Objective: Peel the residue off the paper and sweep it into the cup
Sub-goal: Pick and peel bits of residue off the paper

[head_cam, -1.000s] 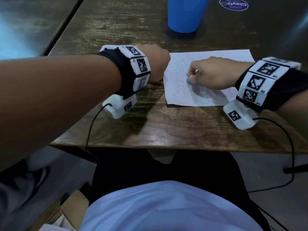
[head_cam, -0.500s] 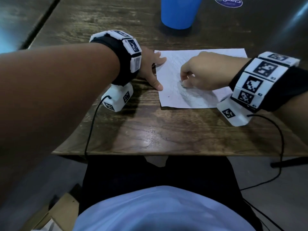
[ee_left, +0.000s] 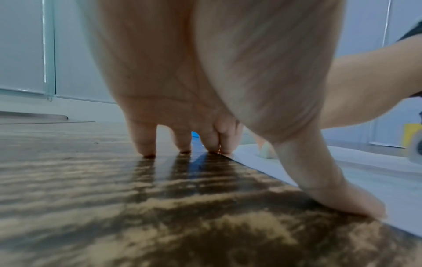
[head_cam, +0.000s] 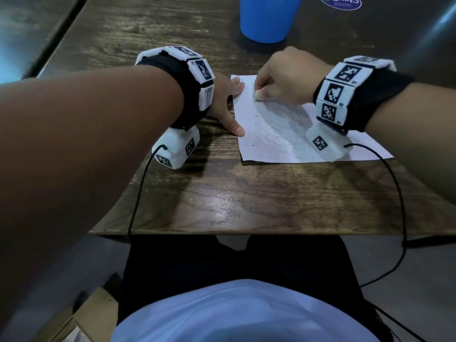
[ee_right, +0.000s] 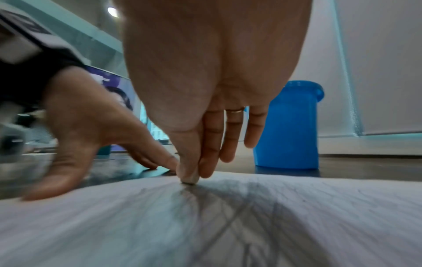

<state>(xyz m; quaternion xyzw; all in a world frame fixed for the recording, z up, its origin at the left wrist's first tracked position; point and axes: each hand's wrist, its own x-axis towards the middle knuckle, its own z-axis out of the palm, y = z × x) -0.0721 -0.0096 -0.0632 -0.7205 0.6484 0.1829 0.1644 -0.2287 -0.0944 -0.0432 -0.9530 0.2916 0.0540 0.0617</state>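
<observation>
A white paper (head_cam: pixel 278 134) with faint pencil scribbles lies on the wooden table (head_cam: pixel 222 198). My right hand (head_cam: pixel 261 91) pinches a small whitish eraser (head_cam: pixel 258 95) and presses its tip onto the paper near the far left corner; the right wrist view shows the eraser (ee_right: pixel 188 176) touching the paper (ee_right: pixel 228 225). My left hand (head_cam: pixel 222 104) is spread, with its thumb (ee_left: pixel 342 198) and a fingertip on the paper's left edge (ee_left: pixel 365 171) and the other fingertips on the wood. A few dark crumbs (head_cam: pixel 253 145) lie on the sheet. The blue cup (head_cam: pixel 267 18) stands upright beyond the paper.
A round purple sticker (head_cam: pixel 340 2) sits on a dark surface at the far right. Black cables (head_cam: pixel 138 193) hang from both wrist cameras over the table's near edge (head_cam: pixel 246 233). A cardboard box (head_cam: pixel 93 314) is on the floor at lower left.
My left hand opened from a fist and spread onto the paper's left edge. My right hand slid with the eraser toward the sheet's far left corner.
</observation>
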